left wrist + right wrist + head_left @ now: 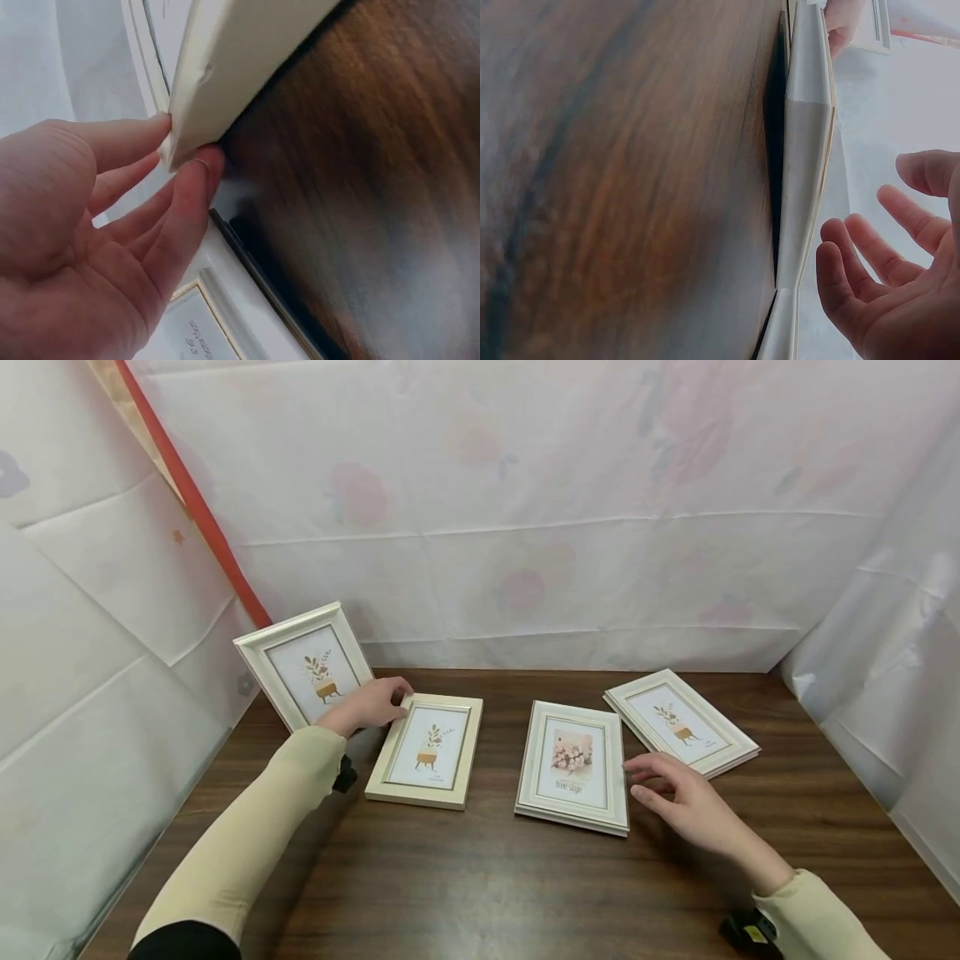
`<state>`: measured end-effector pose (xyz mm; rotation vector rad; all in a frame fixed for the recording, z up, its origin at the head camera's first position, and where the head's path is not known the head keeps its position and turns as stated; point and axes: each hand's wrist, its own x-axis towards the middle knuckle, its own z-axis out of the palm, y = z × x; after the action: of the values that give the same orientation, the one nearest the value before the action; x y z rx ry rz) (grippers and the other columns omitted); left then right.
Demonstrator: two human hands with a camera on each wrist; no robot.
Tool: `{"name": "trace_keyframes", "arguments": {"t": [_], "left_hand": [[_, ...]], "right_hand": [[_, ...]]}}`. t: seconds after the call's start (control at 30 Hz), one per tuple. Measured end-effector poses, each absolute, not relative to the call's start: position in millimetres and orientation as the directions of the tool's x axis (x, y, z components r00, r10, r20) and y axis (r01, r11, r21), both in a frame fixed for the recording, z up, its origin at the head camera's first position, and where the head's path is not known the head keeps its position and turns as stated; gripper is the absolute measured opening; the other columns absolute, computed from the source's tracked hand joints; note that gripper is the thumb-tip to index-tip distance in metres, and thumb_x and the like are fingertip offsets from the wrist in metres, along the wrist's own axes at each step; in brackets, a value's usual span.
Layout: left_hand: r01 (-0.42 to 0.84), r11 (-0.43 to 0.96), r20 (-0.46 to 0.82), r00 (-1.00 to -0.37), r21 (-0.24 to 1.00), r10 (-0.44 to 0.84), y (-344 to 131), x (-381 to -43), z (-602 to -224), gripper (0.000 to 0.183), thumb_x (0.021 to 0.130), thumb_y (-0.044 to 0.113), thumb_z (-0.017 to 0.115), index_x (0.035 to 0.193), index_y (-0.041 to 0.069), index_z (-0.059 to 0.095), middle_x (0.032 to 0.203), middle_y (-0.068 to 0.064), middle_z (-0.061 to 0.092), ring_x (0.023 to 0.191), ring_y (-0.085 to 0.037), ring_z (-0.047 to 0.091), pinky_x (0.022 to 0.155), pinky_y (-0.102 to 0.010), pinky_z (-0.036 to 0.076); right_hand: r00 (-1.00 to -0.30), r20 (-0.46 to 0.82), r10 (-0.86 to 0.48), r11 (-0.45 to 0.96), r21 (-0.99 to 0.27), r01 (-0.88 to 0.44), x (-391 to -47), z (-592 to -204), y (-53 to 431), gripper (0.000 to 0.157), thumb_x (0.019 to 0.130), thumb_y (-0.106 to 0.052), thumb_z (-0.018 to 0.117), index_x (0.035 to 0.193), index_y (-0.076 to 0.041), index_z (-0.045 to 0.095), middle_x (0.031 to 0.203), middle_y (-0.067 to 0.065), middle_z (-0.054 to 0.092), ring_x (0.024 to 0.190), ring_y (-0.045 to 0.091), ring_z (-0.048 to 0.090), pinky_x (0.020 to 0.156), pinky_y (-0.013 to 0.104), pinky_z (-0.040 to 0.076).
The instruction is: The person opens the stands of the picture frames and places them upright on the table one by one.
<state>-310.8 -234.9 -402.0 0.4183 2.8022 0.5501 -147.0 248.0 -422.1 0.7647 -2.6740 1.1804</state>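
My left hand (367, 706) pinches the upper left corner of a cream picture frame (427, 753) with a plant picture, lying face up. In the left wrist view, the thumb (131, 141) is on the face side of that frame's edge (225, 67), with a fingertip below. A white picture frame (572, 764) with a pink flower picture lies face up right of centre, its side showing layered edges. Just off its right edge my right hand (686, 802) hovers, fingers loosely bent; the right wrist view shows that hand (900, 277) holding nothing.
Behind my left hand, a white frame (311, 668) leans tilted at the table's back left. Another white frame (682, 722), with layered edges, lies angled at the back right. Patterned white cloth (487, 527) hangs behind the brown wooden table (420, 877).
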Motion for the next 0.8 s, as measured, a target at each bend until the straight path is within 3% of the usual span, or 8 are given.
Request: {"name": "trace_keyframes", "arguments": {"t": [0.13,0.27,0.43,0.8], "left_hand": [[0.16,0.891,-0.253,-0.924,0.425,0.287,-233,-312,-403,0.043,0.097,0.014,0.063,0.137,0.002,0.051,0.115,-0.019,0.059,0.082,-0.023,0.062,0.065,-0.033,0.056],[0.114,0.895,-0.286,-0.923,0.431,0.256,-231,-313,-405,0.051,0.096,0.021,0.065,0.141,0.002,0.047,0.115,-0.018,0.059,0.077,-0.02,0.062,0.059,-0.029,0.055],[0.1,0.906,-0.277,-0.933,0.412,0.229,-227,-311,-403,0.057,0.094,0.025,0.069,0.14,0.0,0.048,0.115,-0.019,0.061,0.076,-0.021,0.063,0.062,-0.032,0.054],[0.045,0.922,-0.202,-0.97,0.384,0.132,-216,-304,-399,0.046,0.088,0.021,0.072,0.126,0.0,0.059,0.115,-0.02,0.063,0.083,-0.026,0.062,0.069,-0.035,0.051]], "right_hand": [[-0.87,0.29,-0.399,0.576,-0.66,-0.483,-147,-423,248,0.026,0.095,-0.006,0.067,0.121,-0.004,0.064,0.117,0.005,0.064,0.098,0.022,0.067,0.079,0.032,0.056],[-0.867,0.298,-0.399,0.575,-0.655,-0.49,-146,-423,247,0.025,0.095,-0.005,0.067,0.12,-0.005,0.064,0.117,0.004,0.064,0.098,0.021,0.067,0.079,0.032,0.056],[-0.86,0.312,-0.405,0.568,-0.65,-0.504,-146,-424,246,0.025,0.094,-0.003,0.067,0.119,-0.005,0.065,0.116,0.005,0.064,0.097,0.024,0.067,0.078,0.032,0.056],[-0.874,0.298,-0.384,0.601,-0.638,-0.482,-148,-423,248,0.025,0.094,-0.003,0.067,0.118,-0.006,0.066,0.114,0.006,0.066,0.096,0.017,0.065,0.078,0.03,0.056]]}}
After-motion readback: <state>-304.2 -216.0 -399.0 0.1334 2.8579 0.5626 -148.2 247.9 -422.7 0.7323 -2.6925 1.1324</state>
